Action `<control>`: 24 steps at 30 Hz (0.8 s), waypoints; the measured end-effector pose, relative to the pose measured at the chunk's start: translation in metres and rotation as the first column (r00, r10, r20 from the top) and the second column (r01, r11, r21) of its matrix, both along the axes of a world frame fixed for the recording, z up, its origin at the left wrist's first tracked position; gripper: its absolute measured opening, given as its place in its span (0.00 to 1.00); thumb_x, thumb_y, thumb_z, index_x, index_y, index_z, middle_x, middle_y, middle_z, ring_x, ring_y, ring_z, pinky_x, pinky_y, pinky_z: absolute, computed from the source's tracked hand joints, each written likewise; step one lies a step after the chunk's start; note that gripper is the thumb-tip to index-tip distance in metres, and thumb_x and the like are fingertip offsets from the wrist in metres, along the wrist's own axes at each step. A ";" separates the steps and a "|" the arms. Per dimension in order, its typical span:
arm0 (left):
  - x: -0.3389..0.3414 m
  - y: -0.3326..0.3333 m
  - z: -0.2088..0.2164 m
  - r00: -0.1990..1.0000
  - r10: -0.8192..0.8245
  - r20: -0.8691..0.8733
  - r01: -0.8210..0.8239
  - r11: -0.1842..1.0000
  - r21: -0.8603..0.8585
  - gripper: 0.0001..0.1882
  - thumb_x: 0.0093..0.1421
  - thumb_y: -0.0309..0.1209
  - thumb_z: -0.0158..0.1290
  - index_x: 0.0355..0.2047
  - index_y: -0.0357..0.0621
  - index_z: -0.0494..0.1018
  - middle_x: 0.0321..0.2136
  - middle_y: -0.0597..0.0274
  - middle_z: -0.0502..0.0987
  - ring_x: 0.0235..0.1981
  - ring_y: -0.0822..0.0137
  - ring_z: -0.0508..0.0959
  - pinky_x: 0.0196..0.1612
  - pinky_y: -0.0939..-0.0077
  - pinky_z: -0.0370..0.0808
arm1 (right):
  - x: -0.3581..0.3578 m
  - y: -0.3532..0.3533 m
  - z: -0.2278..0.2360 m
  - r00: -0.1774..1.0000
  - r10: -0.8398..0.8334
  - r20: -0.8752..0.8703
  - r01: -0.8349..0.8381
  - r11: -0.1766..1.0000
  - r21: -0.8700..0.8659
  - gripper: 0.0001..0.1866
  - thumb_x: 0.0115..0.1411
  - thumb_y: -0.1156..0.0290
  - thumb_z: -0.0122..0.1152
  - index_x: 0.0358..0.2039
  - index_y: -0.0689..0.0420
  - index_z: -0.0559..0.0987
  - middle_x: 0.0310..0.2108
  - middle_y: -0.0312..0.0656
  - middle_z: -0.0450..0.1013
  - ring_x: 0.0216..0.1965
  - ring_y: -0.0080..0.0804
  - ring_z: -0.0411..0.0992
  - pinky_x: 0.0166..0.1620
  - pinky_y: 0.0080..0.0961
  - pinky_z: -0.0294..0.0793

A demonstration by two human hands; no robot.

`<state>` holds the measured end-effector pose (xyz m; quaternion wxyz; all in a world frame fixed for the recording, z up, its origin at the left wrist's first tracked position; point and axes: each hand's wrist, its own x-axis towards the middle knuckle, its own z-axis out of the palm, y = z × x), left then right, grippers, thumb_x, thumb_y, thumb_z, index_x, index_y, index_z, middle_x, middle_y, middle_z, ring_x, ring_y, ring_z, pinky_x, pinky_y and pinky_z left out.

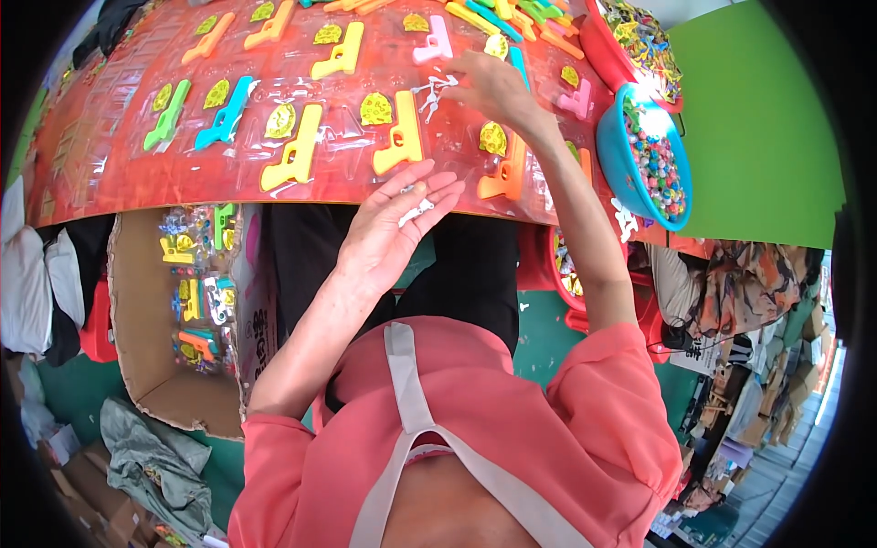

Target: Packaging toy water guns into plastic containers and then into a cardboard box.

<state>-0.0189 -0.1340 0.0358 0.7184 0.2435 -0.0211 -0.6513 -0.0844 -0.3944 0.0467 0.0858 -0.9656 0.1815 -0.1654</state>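
Observation:
My left hand (395,224) is palm up near the table's front edge, fingers curled a little around small white plastic pieces (417,214). Farther forward, my right hand (493,89) reaches over the table with its fingertips at a thin-limbed white plastic piece (433,97). That piece is over a clear blister sheet, just below a pink toy gun (433,41). Between my hands are a yellow toy gun (399,137) and a yellow round piece (375,109) in the clear packaging. An orange toy gun (504,173) is below my right wrist.
A blue basin (674,212) of small colourful balls stands at the table's right edge, by a red basin (610,55). More toy guns lie in rows across the red table (82,187). A cardboard box (151,365) with packed toys is below, on the left.

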 end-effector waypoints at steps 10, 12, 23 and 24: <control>0.003 -0.001 0.000 1.000 0.016 0.006 -0.016 1.000 -0.002 0.21 0.67 0.26 0.48 0.58 0.31 0.62 0.53 0.38 0.70 0.56 0.47 0.72 0.62 0.55 0.70 | 0.013 -0.001 -0.006 0.975 -0.056 -0.217 0.019 0.985 -0.169 0.23 0.50 0.54 0.68 0.43 0.53 0.81 0.36 0.46 0.77 0.41 0.47 0.76 0.42 0.42 0.74; 0.004 -0.003 -0.003 1.000 0.008 0.010 -0.008 1.000 -0.002 0.21 0.67 0.26 0.48 0.58 0.31 0.62 0.53 0.38 0.70 0.56 0.48 0.72 0.62 0.55 0.70 | 0.012 -0.004 -0.009 0.981 -0.049 -0.186 0.021 0.989 -0.146 0.20 0.50 0.56 0.68 0.40 0.53 0.82 0.35 0.45 0.77 0.40 0.46 0.76 0.41 0.42 0.74; 0.002 -0.003 -0.007 0.999 0.004 0.037 -0.005 1.000 0.021 0.22 0.65 0.26 0.51 0.58 0.33 0.63 0.52 0.40 0.72 0.54 0.49 0.74 0.61 0.57 0.72 | 0.014 -0.006 -0.022 0.991 0.057 -0.118 -0.074 0.987 -0.140 0.05 0.51 0.71 0.61 0.27 0.56 0.74 0.32 0.42 0.72 0.41 0.44 0.72 0.42 0.46 0.68; 0.002 -0.003 -0.006 0.999 0.003 0.040 -0.004 1.000 0.016 0.22 0.65 0.26 0.51 0.58 0.33 0.63 0.52 0.40 0.72 0.54 0.49 0.74 0.61 0.57 0.72 | 0.013 -0.006 -0.021 0.989 0.081 -0.126 -0.096 0.989 -0.111 0.06 0.50 0.71 0.61 0.27 0.55 0.74 0.33 0.43 0.72 0.42 0.44 0.72 0.42 0.45 0.67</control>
